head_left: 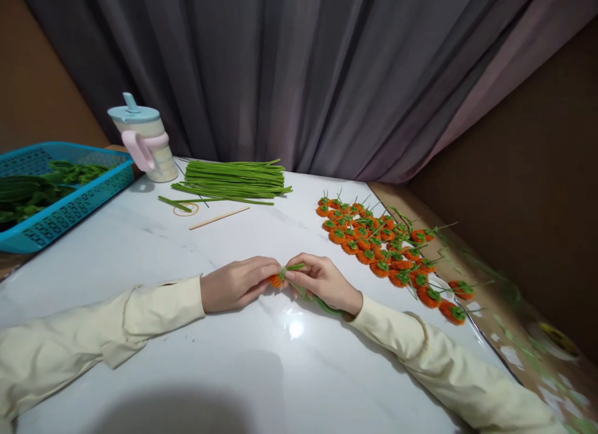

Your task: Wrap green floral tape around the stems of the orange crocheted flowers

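Left hand (240, 284) pinches one orange piece (276, 281), part-hidden; right hand (323, 282) pinches one green strip (295, 267). Left: one basket (70, 215), cut off.

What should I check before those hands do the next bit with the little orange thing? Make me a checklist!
1. Left hand holding the orange piece: ok, fingers are on it.
2. Right hand holding the green strip: ok, it's between thumb and finger.
3. Green part fastened tightly: cannot tell, fingers cover too much.
4. Green stems laid out: ok, bunched behind the hands.
5. Cup upright with its lid on: ok.
6. Orange-and-green pieces all inside the white table's edge: not ok, some at the right reach past it.
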`<state>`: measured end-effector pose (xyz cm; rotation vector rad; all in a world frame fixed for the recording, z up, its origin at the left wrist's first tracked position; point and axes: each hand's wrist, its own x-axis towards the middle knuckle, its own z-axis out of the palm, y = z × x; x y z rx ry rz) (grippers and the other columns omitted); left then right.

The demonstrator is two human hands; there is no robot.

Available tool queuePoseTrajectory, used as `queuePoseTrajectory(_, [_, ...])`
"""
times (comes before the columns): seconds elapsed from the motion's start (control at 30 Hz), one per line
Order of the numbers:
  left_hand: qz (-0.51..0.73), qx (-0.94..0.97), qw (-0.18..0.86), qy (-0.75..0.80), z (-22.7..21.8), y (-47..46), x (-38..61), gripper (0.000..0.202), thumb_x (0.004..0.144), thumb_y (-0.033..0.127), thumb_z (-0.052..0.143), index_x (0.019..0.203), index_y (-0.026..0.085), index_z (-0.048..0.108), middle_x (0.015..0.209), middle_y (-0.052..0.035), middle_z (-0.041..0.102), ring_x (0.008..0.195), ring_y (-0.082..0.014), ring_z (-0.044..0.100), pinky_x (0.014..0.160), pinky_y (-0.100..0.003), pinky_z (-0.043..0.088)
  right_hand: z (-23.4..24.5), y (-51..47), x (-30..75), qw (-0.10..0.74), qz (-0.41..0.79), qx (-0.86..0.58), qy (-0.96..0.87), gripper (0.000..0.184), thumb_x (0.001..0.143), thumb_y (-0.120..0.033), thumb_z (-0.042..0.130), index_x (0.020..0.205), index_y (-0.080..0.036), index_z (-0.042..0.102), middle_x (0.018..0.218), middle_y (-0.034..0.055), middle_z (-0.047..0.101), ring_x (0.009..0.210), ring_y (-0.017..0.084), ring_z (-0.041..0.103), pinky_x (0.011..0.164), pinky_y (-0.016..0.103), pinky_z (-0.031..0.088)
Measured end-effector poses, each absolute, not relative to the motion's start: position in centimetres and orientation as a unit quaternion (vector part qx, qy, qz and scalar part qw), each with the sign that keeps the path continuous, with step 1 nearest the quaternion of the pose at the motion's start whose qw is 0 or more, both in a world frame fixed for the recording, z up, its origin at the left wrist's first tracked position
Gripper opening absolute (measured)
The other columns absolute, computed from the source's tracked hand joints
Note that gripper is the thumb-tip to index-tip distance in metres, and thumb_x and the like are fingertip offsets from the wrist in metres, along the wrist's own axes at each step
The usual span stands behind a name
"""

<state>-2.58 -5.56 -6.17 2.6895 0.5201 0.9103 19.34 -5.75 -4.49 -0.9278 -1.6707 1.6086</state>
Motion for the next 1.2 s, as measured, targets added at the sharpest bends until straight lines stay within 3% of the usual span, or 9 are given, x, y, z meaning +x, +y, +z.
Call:
queuePoseTrajectory(0.27, [0.281,0.942,0.072,0.17,-5.77,-5.51,-2.48,0.027,0.092,0.011,0.036,0.116,0.015,0.048,0.111,-0.0135,0.06,0.094,-0.0189,0.06,0.076,-0.028,0.054,-4.33,-5.65,19.37,0.31,0.617,-0.355,-0.63,0.029,0.077,-0.042,0.066,0.08,-0.014,0.059,0.056,-0.0023,0.059,0.04,0.004,0.037,0.038,0.018,0.029])
queuePoseTrajectory(0.6, [0.293,0.938,0.075,0.172,-6.05,-5.5,-2.62,0.028,0.091,0.01,0.038,0.117,0.016,0.046,0.112,-0.0139,0.057,0.097,-0.0187,0.058,0.078,-0.028,0.054,-4.2,-5.68,19.25,0.313,0.625,-0.343,-0.628,0.029,0.078,-0.041,0.065,0.082,-0.013,0.059,0.062,0.0003,0.063,0.042,0.004,0.039,0.039,0.018,0.03])
queuePoseTrajectory(0.93, [0.291,0.938,0.079,0.17,-6.11,-5.47,-2.66,0.032,0.091,0.01,0.038,0.122,0.018,0.04,0.112,-0.0139,0.057,0.098,-0.0193,0.058,0.078,-0.029,0.054,-4.37,-6.24,19.44,0.328,0.478,-0.367,-0.727,0.023,0.082,-0.039,0.06,0.082,-0.016,0.06,0.058,-0.0008,0.057,0.049,0.008,0.047,0.047,0.02,0.039])
queuePoseTrajectory(1.2, [0.301,0.932,0.087,0.184,-6.15,-5.61,-2.54,0.035,0.089,0.009,0.041,0.124,0.016,0.039,0.111,-0.0136,0.058,0.101,-0.021,0.058,0.082,-0.031,0.054,-4.39,-6.24,19.51,0.327,0.459,-0.365,-0.741,0.019,0.083,-0.036,0.058,0.082,-0.016,0.06,0.057,-0.0007,0.058,0.049,0.009,0.05,0.049,0.021,0.04])
